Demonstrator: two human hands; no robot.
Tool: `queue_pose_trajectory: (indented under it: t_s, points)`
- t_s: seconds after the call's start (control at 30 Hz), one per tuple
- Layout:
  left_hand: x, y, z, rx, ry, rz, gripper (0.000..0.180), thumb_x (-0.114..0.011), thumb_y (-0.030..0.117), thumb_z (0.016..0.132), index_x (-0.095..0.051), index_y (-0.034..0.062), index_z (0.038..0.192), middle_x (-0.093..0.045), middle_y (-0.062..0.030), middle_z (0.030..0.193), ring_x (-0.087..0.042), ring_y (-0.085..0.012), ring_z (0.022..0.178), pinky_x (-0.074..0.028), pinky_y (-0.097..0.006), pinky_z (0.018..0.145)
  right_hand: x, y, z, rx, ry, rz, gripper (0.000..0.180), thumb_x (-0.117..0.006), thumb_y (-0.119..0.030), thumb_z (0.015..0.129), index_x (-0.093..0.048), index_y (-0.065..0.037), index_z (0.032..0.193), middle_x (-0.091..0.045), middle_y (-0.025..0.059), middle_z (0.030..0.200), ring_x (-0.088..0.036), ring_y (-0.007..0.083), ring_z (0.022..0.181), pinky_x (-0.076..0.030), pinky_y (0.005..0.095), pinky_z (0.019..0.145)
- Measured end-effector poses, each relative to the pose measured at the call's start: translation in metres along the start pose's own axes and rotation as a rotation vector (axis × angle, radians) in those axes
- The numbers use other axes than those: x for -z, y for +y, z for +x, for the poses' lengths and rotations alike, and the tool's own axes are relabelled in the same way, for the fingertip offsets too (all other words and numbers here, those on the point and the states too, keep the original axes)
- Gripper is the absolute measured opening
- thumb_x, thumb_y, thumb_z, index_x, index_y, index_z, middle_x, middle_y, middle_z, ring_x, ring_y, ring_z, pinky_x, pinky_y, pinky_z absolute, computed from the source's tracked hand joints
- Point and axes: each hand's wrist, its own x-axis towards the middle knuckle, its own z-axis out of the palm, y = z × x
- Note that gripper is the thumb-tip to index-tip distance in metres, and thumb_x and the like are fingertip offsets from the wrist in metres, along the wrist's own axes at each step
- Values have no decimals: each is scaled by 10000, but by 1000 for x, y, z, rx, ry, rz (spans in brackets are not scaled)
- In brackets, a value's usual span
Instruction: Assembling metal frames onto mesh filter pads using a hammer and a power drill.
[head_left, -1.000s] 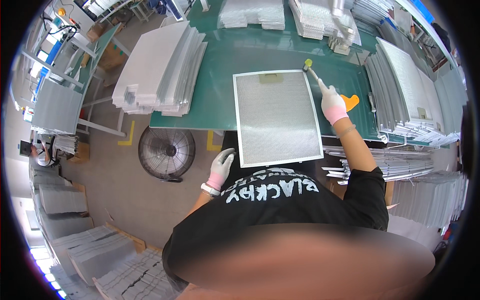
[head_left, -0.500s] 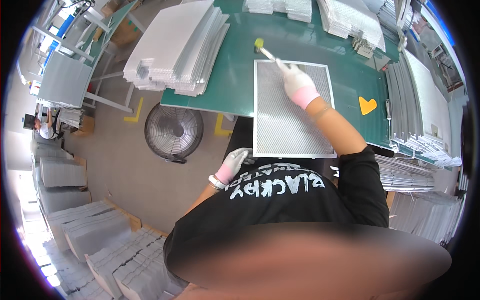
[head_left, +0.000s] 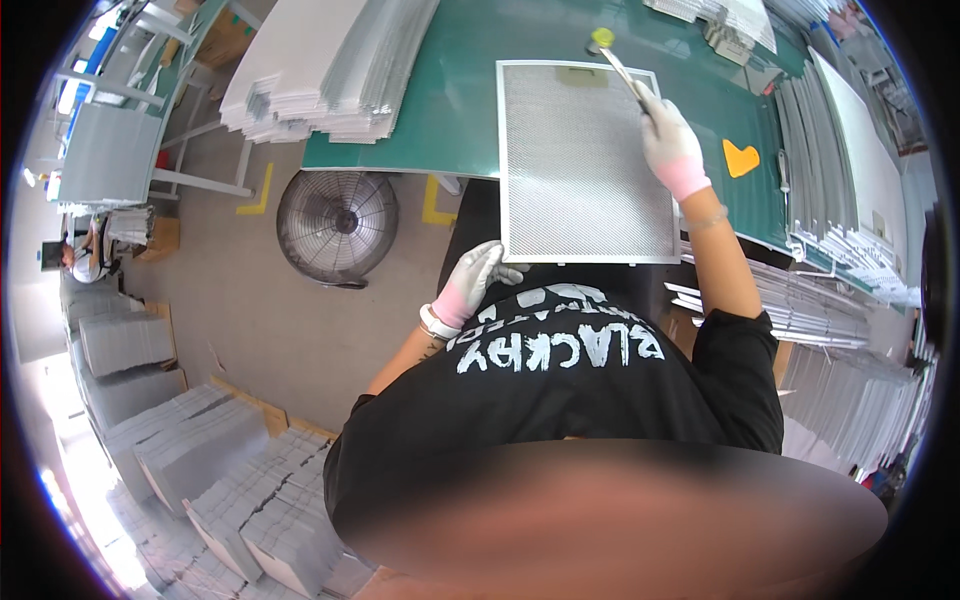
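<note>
Green bench (head_left: 450,90): mesh filter panel (head_left: 580,160) is lying flat before us. Our right hand (head_left: 668,140) is gripping a thin tool (head_left: 622,70) over its far corner; our left hand (head_left: 478,278), fingers loosely curled, is touching its near-left corner. Orange heart-shaped tag (head_left: 740,158) is sitting to the right.

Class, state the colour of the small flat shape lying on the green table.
Orange; the flat shape shows in the head view, right of the right hand.

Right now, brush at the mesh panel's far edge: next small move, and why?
Probably draw the brush back along the mesh panel toward the near edge. The right hand holds it with the tip at the far right corner, and the left hand touches the near left corner, seemingly steadying it.
</note>
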Motion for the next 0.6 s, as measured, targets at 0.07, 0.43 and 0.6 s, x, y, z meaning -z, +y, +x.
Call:
queue_pose_trajectory:
  t_s: [0.07, 0.43, 0.6]
  points:
    - [-1, -3, 2, 35, 16, -61, 343, -450, 248, 1050, -538, -29, 1232, -689, -162, 1051, -676, -156, 845, -536, -277, 798, 12, 30, -27, -89, 67, -5, 489, -513, -86, 928, -481, -177, 1407, -603, 189, 1037, -613, 370, 949, -497, 435, 838]
    - [11, 16, 8, -727, 356, 1644, 942, -842, 326, 676, -339, 58, 1426, -421, -222, 1384, -469, -404, 1197, -409, -494, 980, 36, 113, -137, -174, 411, 66, 500, -483, -9, 908, -445, 22, 1405, -646, 139, 1164, -650, 228, 985, -510, 353, 871]
    - [-16, 105, 63, -1185, -153, 1768, 387, -605, 94, 762, -631, 171, 1140, -628, -62, 1098, -586, -303, 1045, -440, -482, 977, 36, 71, -159, -589, 305, 833, 590, -491, 32, 910, -337, -10, 1478, -608, 70, 1066, -518, 62, 663, -466, 196, 553]
